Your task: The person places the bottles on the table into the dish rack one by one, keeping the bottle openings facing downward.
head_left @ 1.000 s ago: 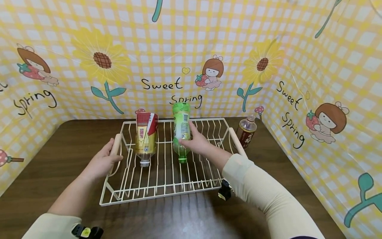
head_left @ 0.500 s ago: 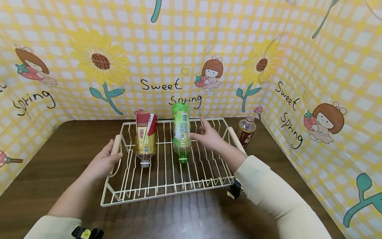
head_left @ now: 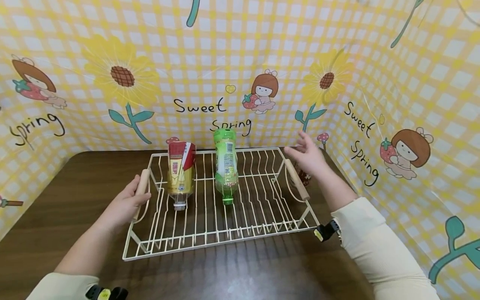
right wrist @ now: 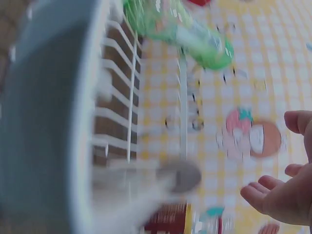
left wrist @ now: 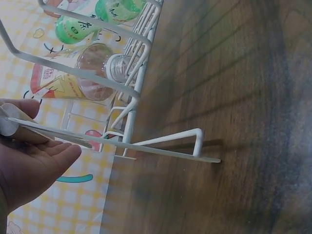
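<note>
My left hand point(head_left: 121, 207) grips the wooden left handle point(head_left: 142, 182) of a cream wire dish rack point(head_left: 221, 241). Two plastic bottles lean neck-down in the rack: a red and gold drink bottle point(head_left: 181, 171) on the left and a green bottle point(head_left: 226, 166) near the middle. My right hand point(head_left: 310, 157) holds nothing, its fingers spread, above and beside the rack's right wooden handle point(head_left: 297, 180). Behind that hand and handle is a bottle with a dark red label point(right wrist: 168, 217), mostly hidden in the head view.
The rack rests on a dark brown wooden table point(head_left: 240, 275). A yellow checked cloth point(head_left: 202, 62) with printed sunflowers and figures hangs behind the table and along its right side.
My right hand has let go of the green bottle and moved right, over the dark-labelled bottle. The green bottle stays in the rack; my left hand keeps its grip.
</note>
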A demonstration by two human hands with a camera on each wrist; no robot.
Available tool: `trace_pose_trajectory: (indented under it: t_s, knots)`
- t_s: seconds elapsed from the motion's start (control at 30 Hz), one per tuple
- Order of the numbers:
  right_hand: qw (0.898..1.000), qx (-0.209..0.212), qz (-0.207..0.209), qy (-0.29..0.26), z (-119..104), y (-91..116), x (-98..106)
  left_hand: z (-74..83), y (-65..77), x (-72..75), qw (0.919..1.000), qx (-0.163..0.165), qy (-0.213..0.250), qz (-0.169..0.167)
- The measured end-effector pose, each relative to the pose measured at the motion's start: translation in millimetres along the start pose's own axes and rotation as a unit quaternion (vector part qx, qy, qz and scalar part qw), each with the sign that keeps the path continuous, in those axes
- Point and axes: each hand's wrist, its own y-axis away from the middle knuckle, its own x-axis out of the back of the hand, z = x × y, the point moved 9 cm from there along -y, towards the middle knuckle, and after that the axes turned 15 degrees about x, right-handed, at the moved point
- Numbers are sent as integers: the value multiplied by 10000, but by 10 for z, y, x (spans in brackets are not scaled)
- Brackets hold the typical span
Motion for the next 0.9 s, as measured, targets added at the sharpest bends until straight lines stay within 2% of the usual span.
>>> trace_pose_trajectory:
  t_s: [0.17, 0.33, 0.5, 0.67, 0.9]
  knots:
    - [9988, -43, 474, 117, 236, 66, 330, -33, -10, 18, 9999, 91, -143, -21]
    - [9953, -151, 886, 369, 586, 134, 469, -2, -26, 13, 9999, -43, -124, -38]
    - [9916, -372, 1142, 482, 925, 184, 456, 6, -32, 9, 9999, -94, -57, -110]
    - [9894, -501, 1250, 537, 1140, 169, 391, -13, -26, 18, 9999, -46, -151, -50]
    - [9855, -318, 1587, 506, 1337, 108, 328, -28, -34, 10, 9999, -83, 7, -56]
